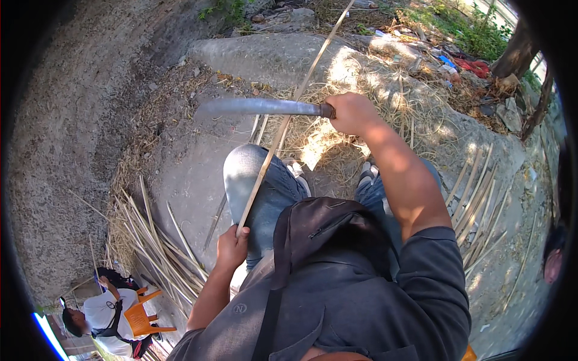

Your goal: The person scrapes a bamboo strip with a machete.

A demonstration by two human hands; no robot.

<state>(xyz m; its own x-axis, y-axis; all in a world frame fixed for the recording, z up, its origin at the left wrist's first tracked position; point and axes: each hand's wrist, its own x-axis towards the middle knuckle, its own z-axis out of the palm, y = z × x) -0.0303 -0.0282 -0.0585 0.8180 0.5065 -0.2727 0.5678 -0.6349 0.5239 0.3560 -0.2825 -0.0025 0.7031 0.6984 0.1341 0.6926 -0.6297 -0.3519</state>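
My left hand (232, 248) is closed around the lower end of a long, thin bamboo strip (263, 171), beside my left knee. The strip slants up and away to the right, past the top of the view. In my right hand (354, 114) is the handle of a machete (259, 107), held out ahead of my knees. Its broad blade points left and crosses over the strip; whether the two touch I cannot tell. Pale curled shavings (385, 99) lie heaped on the ground beyond my feet.
Several bamboo strips lie in a pile (159, 243) to my left and another pile (478, 201) to my right. A black bag (331, 231) rests at my lap. Another person (111, 313) sits on an orange chair (139, 316) at lower left. A tree trunk (516, 51) stands far right.
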